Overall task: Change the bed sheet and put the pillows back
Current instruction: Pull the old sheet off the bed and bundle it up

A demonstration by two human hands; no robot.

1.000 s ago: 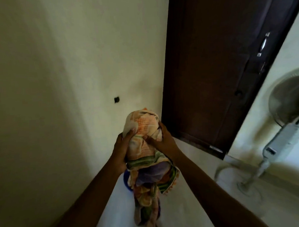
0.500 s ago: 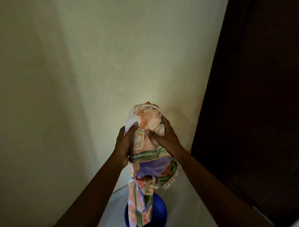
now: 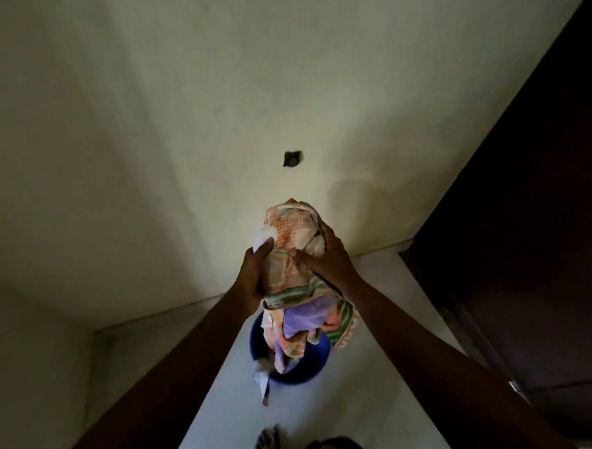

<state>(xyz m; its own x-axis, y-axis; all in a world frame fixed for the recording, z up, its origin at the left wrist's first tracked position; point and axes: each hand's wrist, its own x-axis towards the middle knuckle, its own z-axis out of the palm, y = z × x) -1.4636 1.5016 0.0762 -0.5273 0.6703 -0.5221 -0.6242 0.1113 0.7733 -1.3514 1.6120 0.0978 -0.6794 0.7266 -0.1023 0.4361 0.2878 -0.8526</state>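
Head view: left hand [image 3: 256, 277] and right hand [image 3: 330, 260] both clasp the bunched orange-and-green patterned bed sheet [image 3: 290, 231] at centre frame, as before. The round blue plastic tub [image 3: 294, 372] beneath now sits higher, at lower centre.

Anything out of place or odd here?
Minor: a pale cloth tail hangs outside the rim of the blue tub. The left hand and right hand grip the bundled sheet above it; nothing else stands out.

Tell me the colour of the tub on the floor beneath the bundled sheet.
Dark blue tub, shown best in the head view.
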